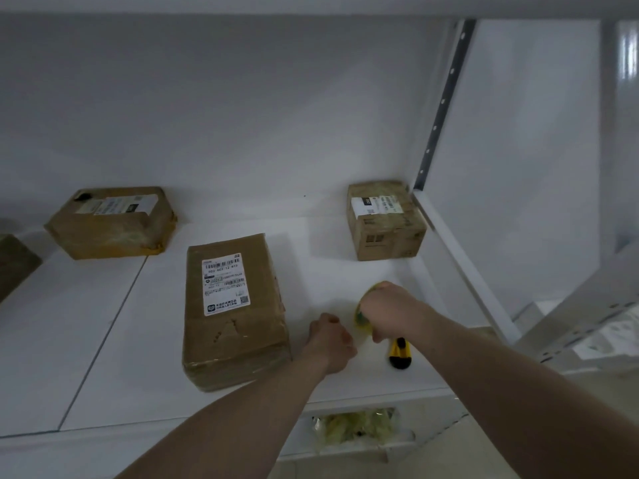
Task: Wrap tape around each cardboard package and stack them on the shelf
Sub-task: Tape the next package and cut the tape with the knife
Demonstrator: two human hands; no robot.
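One package (14, 264) cut off left | right hand (387, 311) hides tape roll (361, 318)

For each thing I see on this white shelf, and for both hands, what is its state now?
Large brown cardboard package: lying flat, label up.
Left brown cardboard package: taped, at the back.
Small brown cardboard package: in the back corner.
Yellow-green tape roll: gripped by right hand.
Yellow utility knife: lying unheld.
Left hand: fingers curled; contents unclear.
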